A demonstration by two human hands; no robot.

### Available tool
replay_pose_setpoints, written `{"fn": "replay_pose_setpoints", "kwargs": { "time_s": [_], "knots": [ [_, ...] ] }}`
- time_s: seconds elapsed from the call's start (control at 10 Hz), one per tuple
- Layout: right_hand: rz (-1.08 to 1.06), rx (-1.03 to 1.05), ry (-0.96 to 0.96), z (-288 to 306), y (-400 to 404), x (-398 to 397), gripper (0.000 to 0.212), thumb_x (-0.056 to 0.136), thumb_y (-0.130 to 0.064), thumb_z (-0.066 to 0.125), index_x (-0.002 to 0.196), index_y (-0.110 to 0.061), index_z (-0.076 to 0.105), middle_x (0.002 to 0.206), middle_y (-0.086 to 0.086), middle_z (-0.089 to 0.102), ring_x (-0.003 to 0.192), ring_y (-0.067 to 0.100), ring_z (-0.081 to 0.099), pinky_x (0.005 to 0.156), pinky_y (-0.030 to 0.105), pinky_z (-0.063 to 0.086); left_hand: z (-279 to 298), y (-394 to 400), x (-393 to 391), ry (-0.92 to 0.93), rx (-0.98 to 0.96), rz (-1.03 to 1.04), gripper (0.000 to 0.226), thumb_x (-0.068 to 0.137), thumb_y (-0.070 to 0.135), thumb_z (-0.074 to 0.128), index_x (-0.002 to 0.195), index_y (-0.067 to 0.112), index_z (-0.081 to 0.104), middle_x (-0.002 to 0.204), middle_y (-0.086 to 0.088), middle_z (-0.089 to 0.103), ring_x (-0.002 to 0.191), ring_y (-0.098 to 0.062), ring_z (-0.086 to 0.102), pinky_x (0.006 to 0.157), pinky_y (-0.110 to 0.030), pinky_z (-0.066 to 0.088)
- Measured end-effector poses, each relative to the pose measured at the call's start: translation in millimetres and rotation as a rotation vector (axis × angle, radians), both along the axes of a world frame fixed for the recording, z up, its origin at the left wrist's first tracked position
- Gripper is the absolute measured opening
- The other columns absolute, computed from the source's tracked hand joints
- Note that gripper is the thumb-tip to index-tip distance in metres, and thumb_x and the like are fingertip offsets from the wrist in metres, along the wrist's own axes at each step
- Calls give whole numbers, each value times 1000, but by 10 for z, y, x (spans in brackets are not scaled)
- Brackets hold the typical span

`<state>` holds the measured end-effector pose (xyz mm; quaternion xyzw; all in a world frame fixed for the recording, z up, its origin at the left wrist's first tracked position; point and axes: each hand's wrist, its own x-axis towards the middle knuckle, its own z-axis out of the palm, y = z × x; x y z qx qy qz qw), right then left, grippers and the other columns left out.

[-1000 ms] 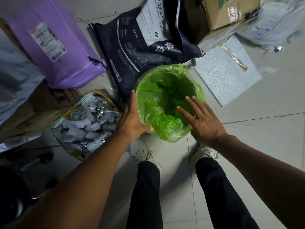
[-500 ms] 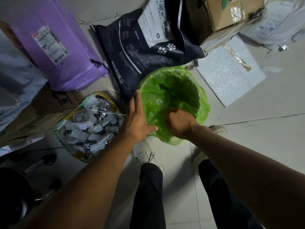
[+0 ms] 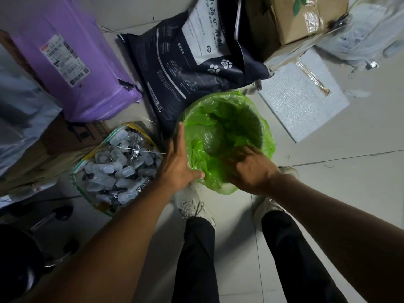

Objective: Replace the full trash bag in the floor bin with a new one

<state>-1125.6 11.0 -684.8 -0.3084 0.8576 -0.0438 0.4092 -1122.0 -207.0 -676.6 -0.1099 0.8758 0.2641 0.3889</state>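
Note:
A green trash bag (image 3: 220, 119) lines the round floor bin, its edge folded out over the rim and hiding the bin's wall. My left hand (image 3: 178, 162) lies flat against the bag on the bin's left side, fingers together and thumb pressing the plastic at the near rim. My right hand (image 3: 247, 169) is on the near rim, its fingers curled down into the bag's inner fold. Whether it pinches the plastic is hidden by the hand itself. The inside of the bag looks hollow and dark.
A clear bag of small plastic bottles (image 3: 118, 165) sits left of the bin. Behind stand a dark pet-litter sack (image 3: 192, 62), a purple parcel (image 3: 72, 62) and cardboard boxes (image 3: 306, 18). A white foam slab (image 3: 303, 95) lies to the right. My shoes (image 3: 192, 206) touch the bin's near side.
My right hand went from spread open above the near rim to curled down onto the bag's inner edge, then slid slightly right. My left hand stayed on the bin's left side.

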Motion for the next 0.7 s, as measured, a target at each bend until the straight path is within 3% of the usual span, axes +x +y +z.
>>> {"fn": "replay_pose_setpoints", "kwargs": {
  "time_s": [0.1, 0.2, 0.3, 0.4, 0.5, 0.6, 0.7],
  "knots": [
    [168, 77, 44, -42, 224, 79, 63, 67, -55, 64, 122, -24, 67, 120, 9, 67, 124, 33, 54, 111, 54, 32, -1, -26, 0, -12, 24, -17, 149, 61, 28, 92, 148, 35, -29, 165, -6, -6, 147, -35, 24, 110, -58, 37],
    [233, 83, 98, -118, 295, 133, 56, 54, -26, 76, 110, -22, 73, 103, 7, 72, 107, 32, 63, 108, 50, 38, 5, -29, -10, -10, 17, -45, 148, 62, 28, 91, 148, 35, -28, 166, -4, -5, 145, -35, 29, 106, -57, 41],
    [198, 89, 149, -61, 222, 117, 57, 51, -22, 72, 108, -23, 74, 103, 7, 71, 106, 32, 63, 105, 50, 41, 69, 9, -17, 6, -20, -51, 146, 63, 28, 91, 149, 36, -26, 165, -9, 4, 141, -37, 37, 102, -54, 45],
    [172, 109, 82, 154, 174, 85, 69, 59, -23, 68, 128, -26, 62, 128, 12, 60, 129, 35, 48, 113, 57, 28, 216, 29, -48, 30, -47, -34, 138, 66, 27, 89, 152, 34, -19, 161, -12, 14, 138, -37, 39, 99, -49, 45],
    [112, 102, 52, 581, 192, 52, 79, 76, -22, 54, 151, -27, 29, 154, 12, 32, 147, 33, 17, 120, 55, 5, 506, -8, -91, 55, -83, -77, 117, 73, 30, 83, 156, 28, 1, 158, -9, 17, 140, -34, 34, 105, -46, 42],
    [33, 132, 20, 1125, 244, 36, 76, 85, -29, 48, 154, -29, 16, 161, 10, 15, 150, 29, 4, 121, 51, 0, 965, -53, -142, 67, -151, -183, 87, 83, 33, 72, 152, 22, 21, 158, -8, 19, 140, -35, 32, 107, -46, 40],
    [-47, 155, 43, 1669, 238, 72, 69, 91, -40, 43, 154, -30, 15, 162, 9, 12, 150, 29, 4, 121, 51, 4, 1571, -23, -184, 149, -205, -301, 74, 86, 34, 65, 149, 18, 30, 155, -11, 28, 140, -35, 31, 109, -47, 38]
  ]
}}
